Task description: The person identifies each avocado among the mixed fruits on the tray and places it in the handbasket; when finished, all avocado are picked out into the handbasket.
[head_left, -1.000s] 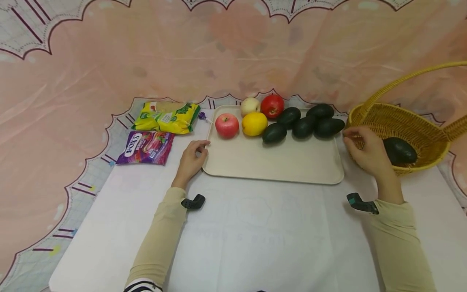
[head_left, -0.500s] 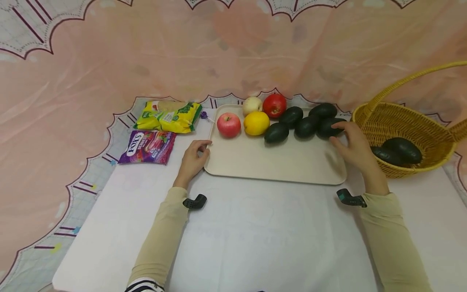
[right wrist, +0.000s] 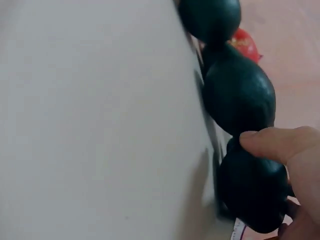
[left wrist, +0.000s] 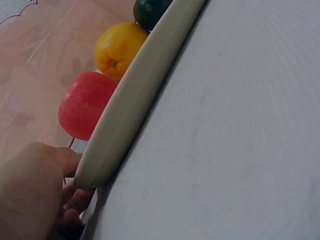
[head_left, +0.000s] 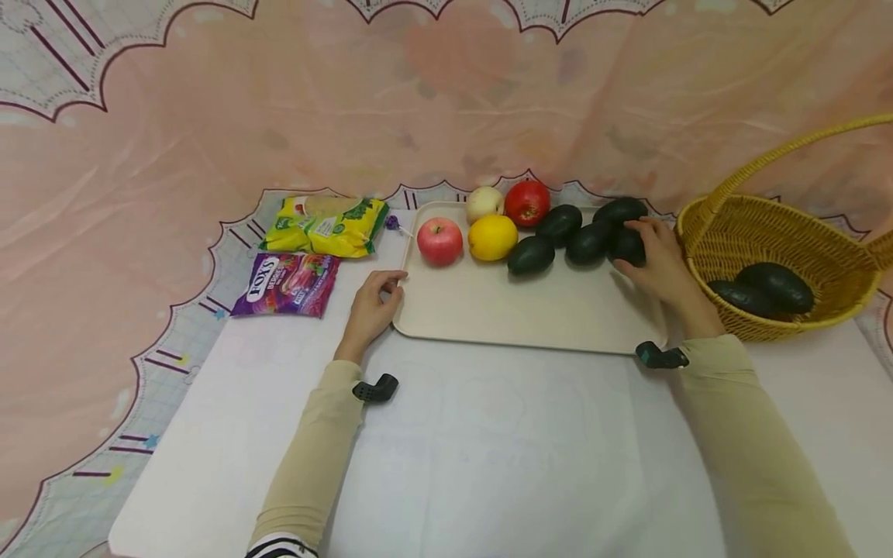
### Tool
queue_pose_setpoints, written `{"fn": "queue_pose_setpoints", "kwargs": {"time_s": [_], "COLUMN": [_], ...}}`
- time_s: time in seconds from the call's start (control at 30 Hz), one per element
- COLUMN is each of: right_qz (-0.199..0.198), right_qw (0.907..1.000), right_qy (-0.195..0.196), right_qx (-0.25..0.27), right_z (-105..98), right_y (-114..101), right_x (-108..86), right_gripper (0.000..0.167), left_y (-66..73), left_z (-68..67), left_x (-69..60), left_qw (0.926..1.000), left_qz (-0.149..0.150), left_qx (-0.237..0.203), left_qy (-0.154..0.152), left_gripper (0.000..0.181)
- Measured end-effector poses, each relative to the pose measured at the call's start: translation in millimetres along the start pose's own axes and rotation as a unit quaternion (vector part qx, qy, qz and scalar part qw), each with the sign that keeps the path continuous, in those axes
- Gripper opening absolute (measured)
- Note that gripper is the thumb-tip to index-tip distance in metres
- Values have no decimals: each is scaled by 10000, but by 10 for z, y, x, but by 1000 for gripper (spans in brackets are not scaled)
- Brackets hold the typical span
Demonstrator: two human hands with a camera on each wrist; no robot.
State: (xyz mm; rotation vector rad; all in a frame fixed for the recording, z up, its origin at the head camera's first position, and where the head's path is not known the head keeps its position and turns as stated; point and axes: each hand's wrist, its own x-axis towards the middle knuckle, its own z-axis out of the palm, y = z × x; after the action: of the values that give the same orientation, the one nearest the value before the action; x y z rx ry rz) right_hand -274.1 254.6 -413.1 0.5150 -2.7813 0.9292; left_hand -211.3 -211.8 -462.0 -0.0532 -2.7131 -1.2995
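A beige tray [head_left: 516,310] carries several dark green avocados on its right half. In the head view my right hand [head_left: 659,263] grips the rightmost avocado [head_left: 625,246], its thumb in front and its fingers behind. The right wrist view shows the thumb against that avocado [right wrist: 252,187], beside another avocado [right wrist: 240,95]. My left hand [head_left: 373,306] pinches the tray's left edge; in the left wrist view the thumb lies at the rim [left wrist: 120,120], with the other fingers partly hidden behind it. Two avocados [head_left: 774,287] lie inside the yellow wicker basket [head_left: 781,221].
On the tray's left half sit a pink-red apple [head_left: 440,241], a yellow fruit [head_left: 493,237], a pale fruit [head_left: 484,204] and a red fruit [head_left: 527,202]. Left of it lie a yellow-green packet [head_left: 326,226], a purple candy bag [head_left: 287,284] and a lollipop [head_left: 392,222]. The basket's handle arches high.
My right hand has moved left from the basket's edge to the rightmost avocado and now grips it. Two avocados show in the basket, where one was visible before. My left hand stays at the tray.
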Motion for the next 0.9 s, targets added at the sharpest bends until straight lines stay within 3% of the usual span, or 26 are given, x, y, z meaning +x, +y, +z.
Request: {"fn": "queue_pose_setpoints", "kwargs": {"time_s": [0.1,0.33,0.57,0.9], "right_qz": [152,122,278,331], "right_qw": [9998,9997,9995,9981], "right_qy": [-91,170,132,147], "right_qx": [-55,-88,-47,501], "right_z": [16,70,25,-16], "right_y": [-2,-30,-40,-121], "right_x": [43,76,-56,-233], "right_gripper": [64,54,53,57], "left_y": [9,-5,21,13], "left_z": [-14,-13,-9,-4], "left_x": [-11,-11,-7,-20], "left_qw": [10000,10000,10000,10000], "left_qz": [20,48,71,63], "left_qx": [4,49,20,16], "left_qy": [32,34,-9,44], "left_gripper": [29,29,28,28]}}
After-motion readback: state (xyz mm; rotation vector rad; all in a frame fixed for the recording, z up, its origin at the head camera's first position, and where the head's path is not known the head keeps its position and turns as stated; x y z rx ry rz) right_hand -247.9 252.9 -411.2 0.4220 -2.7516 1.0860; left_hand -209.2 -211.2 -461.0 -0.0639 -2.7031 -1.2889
